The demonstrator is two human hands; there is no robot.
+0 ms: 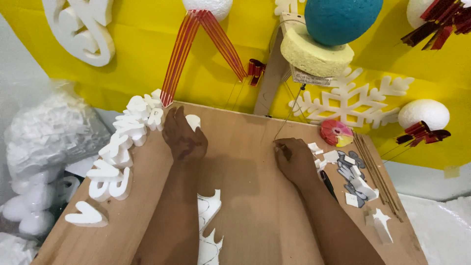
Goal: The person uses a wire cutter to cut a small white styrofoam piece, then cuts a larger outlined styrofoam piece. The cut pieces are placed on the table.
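My left hand reaches across the wooden board and touches a small white foam piece near the board's far edge. My right hand rests on the board with its fingers pinched on a thin wire that runs up to a wooden arm. A jagged white foam sheet lies under my left forearm. A row of white foam letters curves along the board's left edge.
Small foam scraps and grey bits lie right of my right hand, beside thin wooden sticks and a pink disc. A foam snowflake, foam balls and a teal ball hang on the yellow backdrop. Bagged foam sits at left.
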